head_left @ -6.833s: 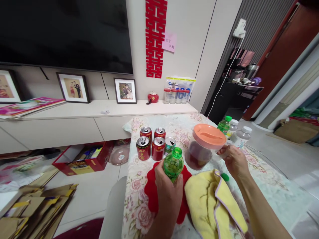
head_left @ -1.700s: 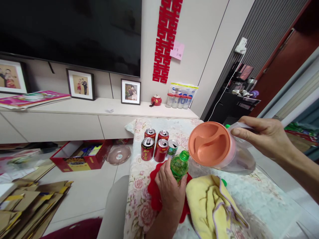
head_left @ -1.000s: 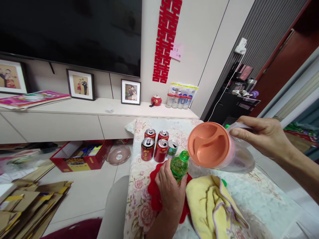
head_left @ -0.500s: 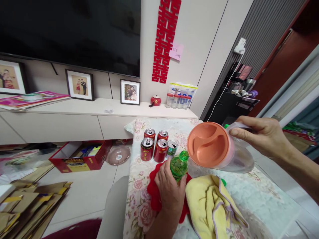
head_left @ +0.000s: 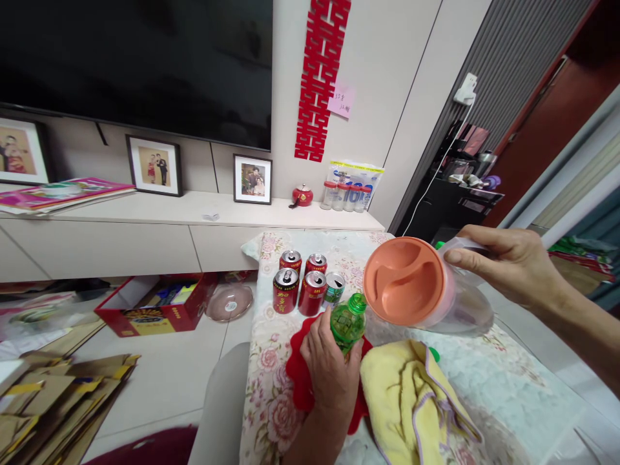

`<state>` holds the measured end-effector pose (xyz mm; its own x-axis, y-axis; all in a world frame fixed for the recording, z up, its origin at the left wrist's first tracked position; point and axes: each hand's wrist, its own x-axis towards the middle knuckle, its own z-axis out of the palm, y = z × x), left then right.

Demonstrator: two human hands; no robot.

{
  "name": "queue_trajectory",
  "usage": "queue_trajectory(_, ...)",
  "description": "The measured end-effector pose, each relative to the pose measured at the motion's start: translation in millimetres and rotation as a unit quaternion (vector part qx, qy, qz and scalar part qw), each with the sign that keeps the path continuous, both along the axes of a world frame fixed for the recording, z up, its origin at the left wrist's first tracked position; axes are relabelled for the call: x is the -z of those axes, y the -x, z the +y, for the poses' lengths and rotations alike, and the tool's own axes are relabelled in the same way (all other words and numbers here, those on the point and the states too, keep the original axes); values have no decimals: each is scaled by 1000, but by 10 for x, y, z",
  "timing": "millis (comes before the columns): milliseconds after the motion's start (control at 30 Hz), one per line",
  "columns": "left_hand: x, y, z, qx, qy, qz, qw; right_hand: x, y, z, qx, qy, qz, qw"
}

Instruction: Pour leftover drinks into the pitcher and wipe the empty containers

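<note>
Tipping of the jug [head_left: 436,303] over the bottle [head_left: 347,323] is well along. The right hand [head_left: 513,266] holds it raised and almost on its side, fingers [head_left: 458,256] clamped on the clear handle. Its orange lid [head_left: 404,281] faces the camera, and the lid's lower edge is just beside the bottle's open green neck. The left hand [head_left: 330,369] has its fingers wrapped round the bottle, which stands on the red mat [head_left: 295,378] at the near edge of the desk [head_left: 513,394]. The clear body of the jug looks nearly drained, so little seems left to pour. I cannot tell the level in the bottle, nor whether a stream is running. The bottle's cap [head_left: 434,353] lies off, by the yellow cloth [head_left: 411,400], and the cans [head_left: 301,289] stand behind. Nearly seven seconds ago the jug stood upright on the desk with dark liquid in its bottom and the right hand at its handle. Over the last two seconds both hands have barely shifted.
</note>
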<state>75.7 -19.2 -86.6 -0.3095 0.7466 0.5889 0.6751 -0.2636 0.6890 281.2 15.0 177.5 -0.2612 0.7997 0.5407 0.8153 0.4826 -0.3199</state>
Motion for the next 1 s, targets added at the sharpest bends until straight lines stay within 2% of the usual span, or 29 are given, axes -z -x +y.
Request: queue_trajectory(1000, 8, -3, 15, 3, 1, -8, 1000, 15, -31, -10, -12, 0, -10, 1000)
